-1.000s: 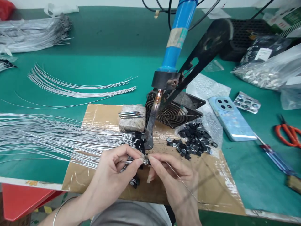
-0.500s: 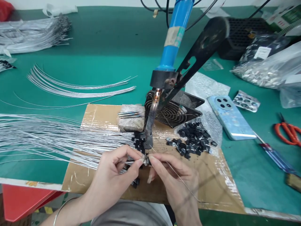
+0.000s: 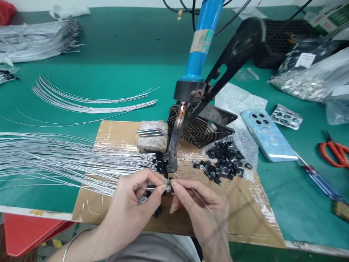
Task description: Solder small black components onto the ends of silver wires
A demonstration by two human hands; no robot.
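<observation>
My left hand [image 3: 131,207] pinches the end of a thin silver wire between thumb and forefinger. My right hand [image 3: 200,205] pinches a small black component [image 3: 169,187] against that wire end, and a strand of solder wire [image 3: 207,209] runs across its fingers. Both fingertips meet just below the tip of a blue-handled soldering iron [image 3: 177,145] clamped in a black stand. More wires [image 3: 68,162] fan out to the left. Finished black components [image 3: 162,165] lie beside the iron tip.
A cardboard sheet [image 3: 245,207] covers the near table. On it are a pile of black components [image 3: 225,162], a small fan [image 3: 201,127] and a sponge block [image 3: 152,140]. A phone [image 3: 268,136], screwdriver [image 3: 317,180], red scissors [image 3: 334,153] and parts bags [image 3: 308,82] lie right.
Both hands have stayed pinched together under the iron tip, shifting only very slightly. Nothing else has moved.
</observation>
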